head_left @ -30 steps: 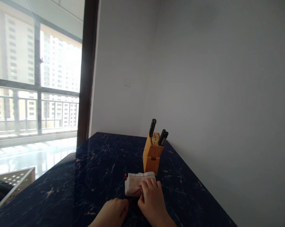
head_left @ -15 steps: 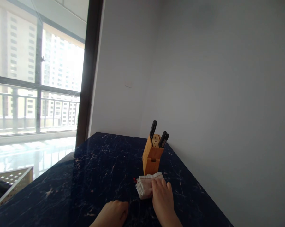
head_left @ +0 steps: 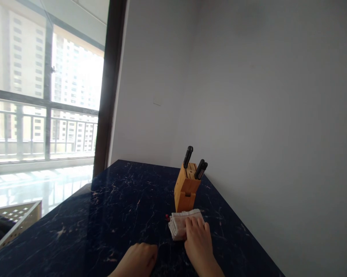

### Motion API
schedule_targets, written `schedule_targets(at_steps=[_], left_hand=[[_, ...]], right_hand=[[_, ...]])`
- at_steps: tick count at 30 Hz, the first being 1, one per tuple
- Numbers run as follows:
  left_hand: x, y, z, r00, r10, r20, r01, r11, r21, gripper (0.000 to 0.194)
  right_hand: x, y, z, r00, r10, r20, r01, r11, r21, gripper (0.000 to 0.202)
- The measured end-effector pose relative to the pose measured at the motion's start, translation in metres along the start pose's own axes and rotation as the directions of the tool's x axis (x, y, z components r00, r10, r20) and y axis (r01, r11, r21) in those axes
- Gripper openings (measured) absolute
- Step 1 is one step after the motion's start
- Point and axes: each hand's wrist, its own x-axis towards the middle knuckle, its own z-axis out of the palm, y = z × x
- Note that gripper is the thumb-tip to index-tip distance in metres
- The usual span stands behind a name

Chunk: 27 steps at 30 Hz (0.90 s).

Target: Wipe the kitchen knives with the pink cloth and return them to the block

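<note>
A folded white and pinkish cloth (head_left: 178, 227) lies on the dark blue marbled table (head_left: 118, 207), just in front of a wooden knife block (head_left: 186, 188). My right hand (head_left: 198, 238) rests on the cloth's right part, its fingers bent over it and their tips pressed on the fabric. To the left, my left hand (head_left: 140, 257) is curled into a fist on the table, apart from the cloth, with nothing visible in it. Black-handled knives (head_left: 188, 157) stand in the block's slots. A small red object (head_left: 167, 217) sits at the cloth's left back corner.
Grey-white walls (head_left: 248, 115) rise behind and along the right edge of the table. At the lower left stands a perforated beige container (head_left: 23, 227) with something dark in it. Beyond the dark door frame (head_left: 108, 84) are large windows (head_left: 72, 73).
The view has shifted very slightly. Both hands keep almost the same pose, and the cloth seems a touch farther right under my right hand.
</note>
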Motion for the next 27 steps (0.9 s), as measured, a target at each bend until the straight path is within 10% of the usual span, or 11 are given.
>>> schedule_targets(at_steps=[27], left_hand=[[0.0039, -0.0008, 0.0005, 1.000, -0.009, 0.020, 0.009, 1.000, 0.003, 0.029]], right_hand=[[0.0012, 0.0008, 0.0024, 0.996, 0.079, -0.030, -0.080, 0.996, -0.048, 0.027]])
